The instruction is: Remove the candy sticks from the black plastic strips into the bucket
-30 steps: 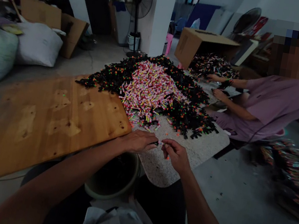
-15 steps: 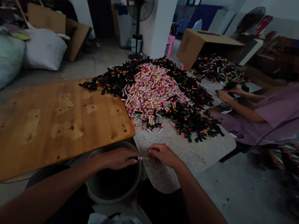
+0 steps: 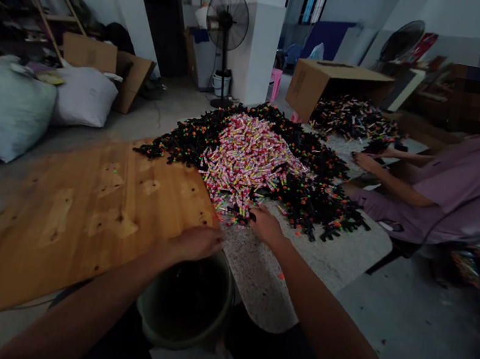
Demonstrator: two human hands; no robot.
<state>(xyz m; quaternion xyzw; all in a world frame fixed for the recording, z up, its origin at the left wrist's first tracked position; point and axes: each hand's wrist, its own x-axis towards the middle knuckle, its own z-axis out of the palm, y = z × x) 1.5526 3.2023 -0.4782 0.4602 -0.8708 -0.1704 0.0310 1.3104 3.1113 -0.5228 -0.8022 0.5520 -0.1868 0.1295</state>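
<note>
My left hand (image 3: 196,241) hovers over the far rim of a dark round bucket (image 3: 185,303) between my knees; its fingers are curled downward and I cannot see whether they hold anything. My right hand (image 3: 264,223) reaches forward to the near edge of a heap of small pink and multicoloured tubes (image 3: 248,159), fingers bent among the pieces. Around that heap lies a wide pile of small black parts with orange and green tips (image 3: 309,182). Both piles rest on a speckled stone tabletop (image 3: 332,258).
A wooden board (image 3: 76,212) covers the table's left side. At the right a person in a purple shirt (image 3: 465,188) works with both hands at another pile beside a tipped cardboard box (image 3: 331,84). Filled sacks (image 3: 2,106), boxes and a standing fan (image 3: 228,23) line the back.
My hands were together at the table edge pinching a small piece, then the left dropped over the bucket. The right hand has since reached forward to the coloured heap.
</note>
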